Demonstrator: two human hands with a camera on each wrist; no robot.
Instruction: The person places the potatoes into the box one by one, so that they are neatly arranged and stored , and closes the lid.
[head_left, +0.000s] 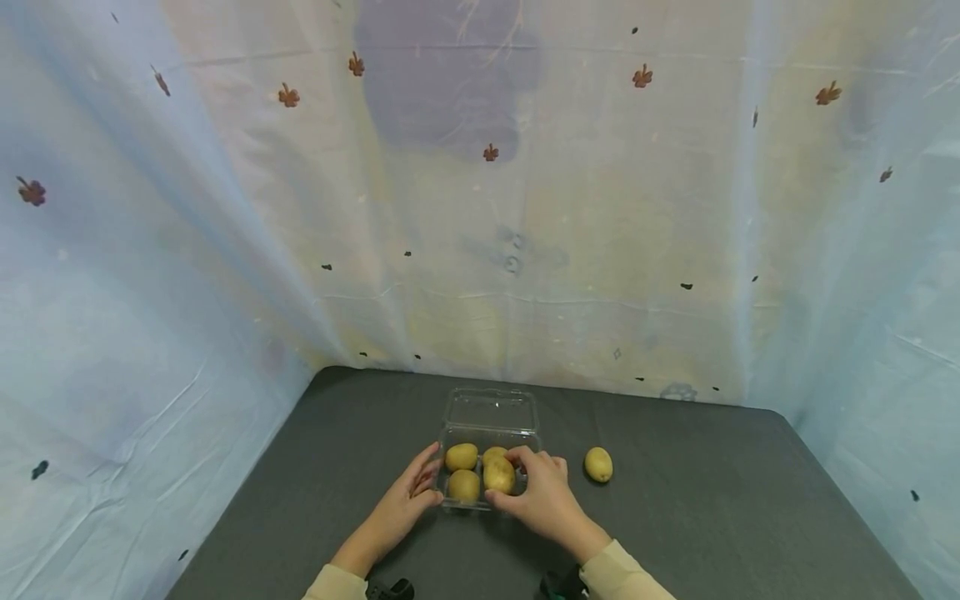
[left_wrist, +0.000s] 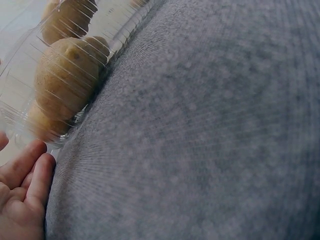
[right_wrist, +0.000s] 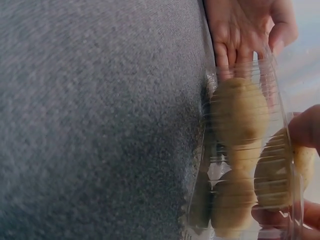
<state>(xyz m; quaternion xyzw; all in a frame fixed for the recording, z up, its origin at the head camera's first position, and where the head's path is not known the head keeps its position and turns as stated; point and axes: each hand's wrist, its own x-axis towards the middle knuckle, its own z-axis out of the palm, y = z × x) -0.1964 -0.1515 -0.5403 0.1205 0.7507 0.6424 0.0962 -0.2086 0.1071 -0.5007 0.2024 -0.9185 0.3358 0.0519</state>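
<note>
A clear plastic clamshell box (head_left: 491,411) stands in the head view with its lid tipped back. Several potatoes are in it: two on the left, a potato (head_left: 461,457) behind another potato (head_left: 464,486), and one at the back right (head_left: 493,454). My right hand (head_left: 546,497) pinches another potato (head_left: 498,475) between thumb and fingers at the front right. In the right wrist view this potato (right_wrist: 272,172) is partly behind the ribbed wall, higher than the others. My left hand (head_left: 396,515) touches the left wall with fairly straight fingers, the thumb near the front corner.
A single potato (head_left: 598,464) lies on the dark grey tabletop (head_left: 697,508), right of the box. Patterned curtains (head_left: 570,208) hang behind the table and on both sides. Dark objects (head_left: 392,589) show at the bottom edge, near the sleeves.
</note>
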